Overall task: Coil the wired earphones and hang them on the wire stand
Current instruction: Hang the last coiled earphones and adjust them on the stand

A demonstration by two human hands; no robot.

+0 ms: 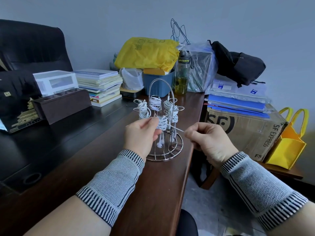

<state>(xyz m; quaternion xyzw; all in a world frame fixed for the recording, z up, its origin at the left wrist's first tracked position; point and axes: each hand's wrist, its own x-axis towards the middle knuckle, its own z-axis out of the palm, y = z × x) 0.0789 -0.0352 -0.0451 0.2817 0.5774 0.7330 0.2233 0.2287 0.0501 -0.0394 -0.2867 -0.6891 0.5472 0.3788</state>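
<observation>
A chrome wire stand (167,151) stands on the brown desk, with several coiled white earphone bundles (155,102) hanging from its loops. My left hand (140,136) holds a coiled white earphone bundle (162,123) in front of the stand; its earbuds (159,144) dangle below. My right hand (206,138) pinches the free end of the same cord (177,128), which runs taut from the bundle to its fingertips.
A dark wooden organiser box (63,104), a book stack (100,86) and a white drawer unit (55,81) sit left. Behind the stand are a blue bin (159,83), a bottle (183,74) and bags. A cardboard box (245,128) and yellow tote (288,143) stand right of the desk edge.
</observation>
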